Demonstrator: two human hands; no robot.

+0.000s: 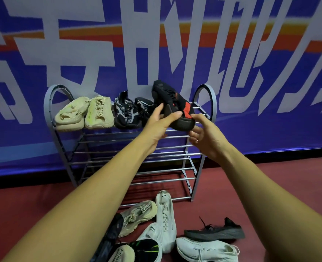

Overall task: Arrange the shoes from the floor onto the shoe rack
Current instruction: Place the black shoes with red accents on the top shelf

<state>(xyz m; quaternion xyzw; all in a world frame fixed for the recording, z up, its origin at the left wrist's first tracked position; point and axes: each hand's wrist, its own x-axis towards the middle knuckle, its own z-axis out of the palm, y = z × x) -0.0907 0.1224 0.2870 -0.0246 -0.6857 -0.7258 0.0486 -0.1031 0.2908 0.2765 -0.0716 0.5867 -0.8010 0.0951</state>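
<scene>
Hovering over the shoe rack's (214, 103) top-right end, the black-red shoe (167, 95) is held heel-first: left grip (159, 123) clamped on collar, right grip (205, 137) pinched at sole edge. Toe is tilted up twd wall; free slot is left just below, w/ black pair (126, 112) alongside.

Not much to read here tbh: the big blue wall banner (251, 129) has huge white Chinese characters (80, 53) across it, but they're cropped at the top and sides, so I can't make out any for sure. The beige knit sneaker (135, 216) has a pale strap (147, 206) with dark block letters, looks like "APRORE" with the start hidden, and the matching beige shoe (121, 255) at the bottom edge shows "CAP" on its strap. The tongue mark on the long white lace-up sneaker (164, 222) and the faint side print on the other white knit sneaker (205, 250) are too small to read.
</scene>
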